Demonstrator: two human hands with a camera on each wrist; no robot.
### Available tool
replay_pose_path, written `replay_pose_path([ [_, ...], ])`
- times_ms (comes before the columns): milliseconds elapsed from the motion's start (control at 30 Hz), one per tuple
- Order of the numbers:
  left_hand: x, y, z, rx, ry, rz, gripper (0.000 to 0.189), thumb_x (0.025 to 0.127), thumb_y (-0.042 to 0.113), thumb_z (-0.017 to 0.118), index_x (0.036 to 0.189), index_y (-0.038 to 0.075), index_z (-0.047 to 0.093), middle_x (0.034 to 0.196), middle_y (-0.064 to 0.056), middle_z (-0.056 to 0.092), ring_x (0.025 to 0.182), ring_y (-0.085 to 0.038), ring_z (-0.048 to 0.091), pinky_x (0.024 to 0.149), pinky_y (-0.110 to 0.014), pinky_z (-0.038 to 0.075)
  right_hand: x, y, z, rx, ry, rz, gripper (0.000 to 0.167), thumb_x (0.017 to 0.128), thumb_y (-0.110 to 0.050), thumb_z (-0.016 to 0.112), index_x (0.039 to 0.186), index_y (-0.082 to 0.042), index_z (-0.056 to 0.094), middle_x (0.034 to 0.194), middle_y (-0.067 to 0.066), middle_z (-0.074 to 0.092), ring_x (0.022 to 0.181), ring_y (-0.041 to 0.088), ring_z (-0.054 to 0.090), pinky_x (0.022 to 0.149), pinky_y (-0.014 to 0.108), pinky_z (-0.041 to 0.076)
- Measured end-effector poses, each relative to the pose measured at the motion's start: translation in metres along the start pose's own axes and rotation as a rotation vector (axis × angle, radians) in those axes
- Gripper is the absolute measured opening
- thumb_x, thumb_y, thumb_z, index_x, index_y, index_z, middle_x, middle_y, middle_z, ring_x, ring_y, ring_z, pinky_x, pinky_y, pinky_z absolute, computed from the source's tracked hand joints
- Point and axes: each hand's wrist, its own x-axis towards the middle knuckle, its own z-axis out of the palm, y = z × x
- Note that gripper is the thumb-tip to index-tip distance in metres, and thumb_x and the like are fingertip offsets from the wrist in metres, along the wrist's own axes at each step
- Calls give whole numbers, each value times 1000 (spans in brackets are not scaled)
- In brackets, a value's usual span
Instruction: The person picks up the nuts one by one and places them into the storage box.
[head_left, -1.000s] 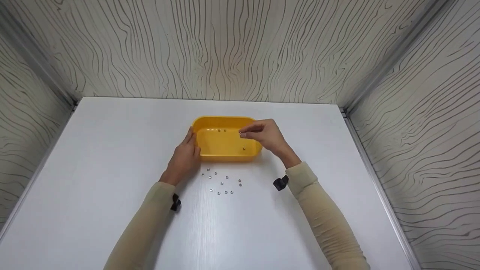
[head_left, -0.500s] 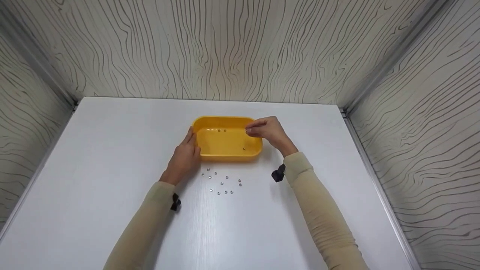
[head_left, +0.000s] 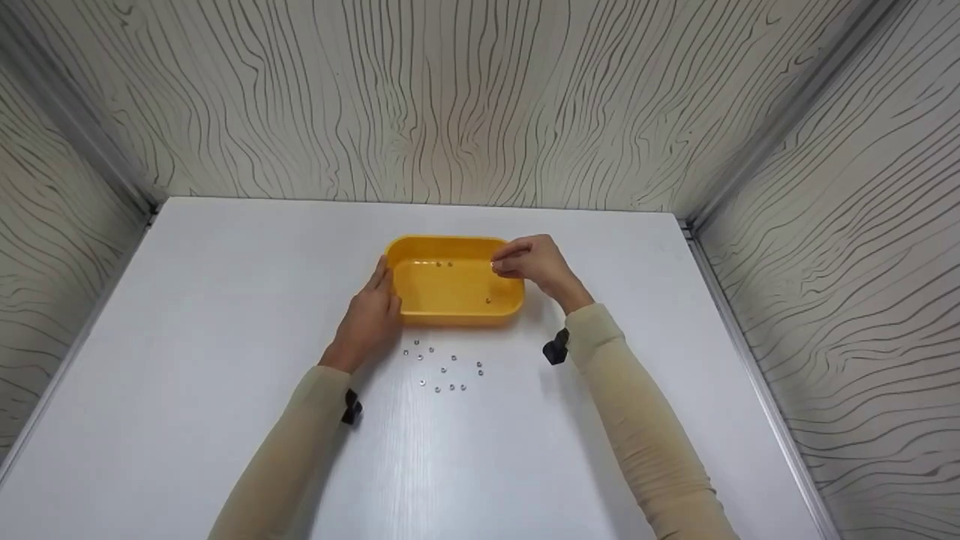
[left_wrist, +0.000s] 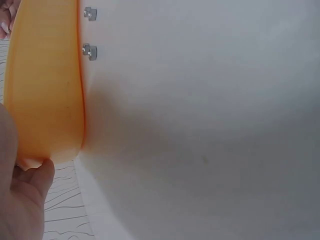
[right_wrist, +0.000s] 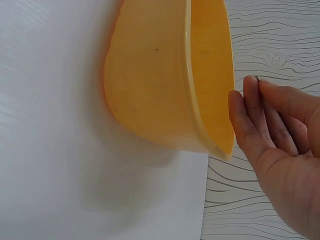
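A yellow plastic bin [head_left: 454,319] stands on the white table. My left hand [head_left: 367,319] grips its left end, with fingers along the outside wall and at the rim in the left wrist view. Over the bin's right end, my right hand [head_left: 536,264] pinches a small metal nut [right_wrist: 257,78] between thumb and fingertips, mostly hidden by them. Two nuts [head_left: 444,264] lie inside near the bin's back wall and another nut [head_left: 488,301] near its front right. In front of the bin, several loose nuts [head_left: 444,370] are scattered on the table.
The white table [head_left: 225,300] reaches back to a wood-grain patterned wall [head_left: 450,105], with side panels left and right. Black wrist cameras, such as the right one [head_left: 555,349], hang below the sleeve cuffs.
My right hand has moved slightly right over the bin, still pinching the nut, and has held nearly steady over the last half second. The left hand stays on the bin's left end.
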Motion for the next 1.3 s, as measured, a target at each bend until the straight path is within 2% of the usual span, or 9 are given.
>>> replay_pose_path([
  [300, 0, 0, 0, -1, 3, 4, 60, 110, 21, 41, 165, 1, 25, 179, -4, 9, 162, -28, 25, 130, -46, 30, 0, 2, -1, 1, 5, 15, 21, 96, -6, 74, 115, 1, 77, 111, 12, 78, 98, 17, 77, 93, 29, 64],
  [533, -1, -1, 0, -6, 11, 14, 60, 111, 22, 41, 165, 1, 25, 179, -4, 10, 162, -28, 26, 130, -46, 30, -8, 3, -3, -9, -5, 3, 18, 95, -11, 76, 112, -4, 77, 109, 10, 77, 98, 19, 76, 93, 33, 64],
  [733, -2, -1, 1, -9, 25, 26, 60, 110, 21, 40, 164, 0, 26, 179, -6, 12, 161, -28, 28, 129, -47, 32, -21, 4, -3, -17, -59, -40, 28, 95, -14, 77, 119, -1, 73, 110, 11, 79, 96, 19, 77, 94, 37, 64],
  [900, -1, -1, 0, -28, 24, 12, 61, 110, 22, 40, 165, 2, 25, 179, -5, 12, 162, -27, 27, 129, -47, 32, -33, 6, -2, -66, -88, -78, 23, 96, -14, 76, 117, -4, 75, 113, 12, 78, 97, 20, 77, 95, 40, 64],
  [1067, -1, -1, -2, -26, 10, 1, 61, 110, 23, 40, 165, 3, 25, 179, -3, 10, 162, -27, 26, 129, -46, 30, -44, 10, 3, -158, -105, -155, 23, 94, -17, 78, 115, -6, 77, 111, 12, 79, 96, 19, 77, 92, 36, 65],
  [1300, -2, 1, 2, -32, 22, 8, 60, 110, 22, 40, 165, 3, 26, 179, -2, 11, 162, -27, 26, 129, -46, 31, -63, 16, 18, -223, -161, -242, 24, 92, -19, 80, 113, -8, 78, 107, 10, 79, 93, 16, 75, 89, 30, 64],
])
